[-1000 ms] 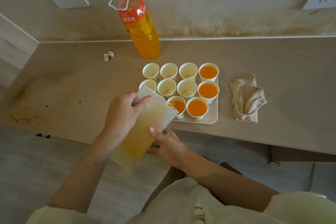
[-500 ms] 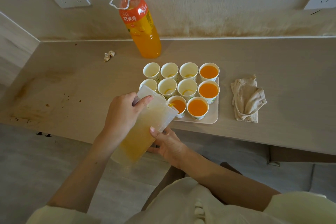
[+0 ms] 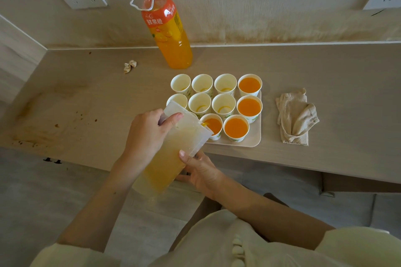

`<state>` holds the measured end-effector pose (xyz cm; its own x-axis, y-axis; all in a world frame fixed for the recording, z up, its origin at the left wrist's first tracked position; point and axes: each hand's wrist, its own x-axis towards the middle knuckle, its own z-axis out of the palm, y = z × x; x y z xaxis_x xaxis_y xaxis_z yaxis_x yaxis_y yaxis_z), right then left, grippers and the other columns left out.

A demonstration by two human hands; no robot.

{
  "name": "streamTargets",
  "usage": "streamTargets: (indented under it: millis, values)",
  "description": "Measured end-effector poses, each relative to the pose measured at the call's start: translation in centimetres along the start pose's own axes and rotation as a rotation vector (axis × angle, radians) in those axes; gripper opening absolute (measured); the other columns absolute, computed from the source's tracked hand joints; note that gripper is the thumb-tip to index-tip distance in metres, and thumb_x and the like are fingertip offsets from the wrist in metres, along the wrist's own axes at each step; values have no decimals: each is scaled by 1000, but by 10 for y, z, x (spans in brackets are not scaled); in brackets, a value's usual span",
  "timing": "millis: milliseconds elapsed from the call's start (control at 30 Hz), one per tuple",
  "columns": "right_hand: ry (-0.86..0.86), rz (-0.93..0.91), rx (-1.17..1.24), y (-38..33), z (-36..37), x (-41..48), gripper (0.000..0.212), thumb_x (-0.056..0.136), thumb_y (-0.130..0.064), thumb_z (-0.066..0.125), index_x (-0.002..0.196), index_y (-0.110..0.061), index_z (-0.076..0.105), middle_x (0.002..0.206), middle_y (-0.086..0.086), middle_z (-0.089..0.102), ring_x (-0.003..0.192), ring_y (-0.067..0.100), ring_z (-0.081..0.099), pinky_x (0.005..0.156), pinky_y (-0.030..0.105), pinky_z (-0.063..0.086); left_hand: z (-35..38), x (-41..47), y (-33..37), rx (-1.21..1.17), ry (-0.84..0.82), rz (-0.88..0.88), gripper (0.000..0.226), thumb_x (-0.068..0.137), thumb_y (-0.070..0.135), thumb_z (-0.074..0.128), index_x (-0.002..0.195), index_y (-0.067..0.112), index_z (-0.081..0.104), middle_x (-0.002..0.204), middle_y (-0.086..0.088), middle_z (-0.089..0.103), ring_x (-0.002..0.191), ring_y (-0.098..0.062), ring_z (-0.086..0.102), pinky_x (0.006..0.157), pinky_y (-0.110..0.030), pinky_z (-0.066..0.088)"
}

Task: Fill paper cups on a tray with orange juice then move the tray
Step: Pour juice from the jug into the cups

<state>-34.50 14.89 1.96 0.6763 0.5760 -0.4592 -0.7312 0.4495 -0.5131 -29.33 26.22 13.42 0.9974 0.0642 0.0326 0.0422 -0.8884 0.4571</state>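
Note:
A beige tray [image 3: 249, 143] on the counter holds several paper cups in rows. The right column's three cups [image 3: 249, 85] are full of orange juice. A clear plastic pitcher [image 3: 173, 149] of juice is tilted, its spout over the front cup [image 3: 213, 124], which is filling. My left hand [image 3: 145, 134] grips the pitcher's upper side. My right hand [image 3: 200, 171] holds its lower side from beneath, thumb on the wall. The other cups [image 3: 224, 103] hold only a trace of juice. One front-left cup is hidden behind the pitcher.
A large orange juice bottle [image 3: 171, 37] stands behind the tray near the wall. A crumpled beige cloth [image 3: 296, 117] lies right of the tray. A small paper scrap [image 3: 129, 66] lies at the back left. The counter's front edge runs just below the tray.
The juice level in the front cup under the spout has risen slightly. Both hands and the pitcher stay almost where they were.

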Motion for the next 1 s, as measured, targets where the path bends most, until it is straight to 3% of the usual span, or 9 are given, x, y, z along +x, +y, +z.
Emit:
streamTargets:
  millis: [1000]
  values:
    - [-14,-2,-13,-1,1,-2,114,41,-57,92,138,-26,39,134,4,57,121,26,57,96,49,51,0,0,0,7,5,-17,52,85,48,63,53,17,35,49,6,38,48,-10,36,48,-26,26]
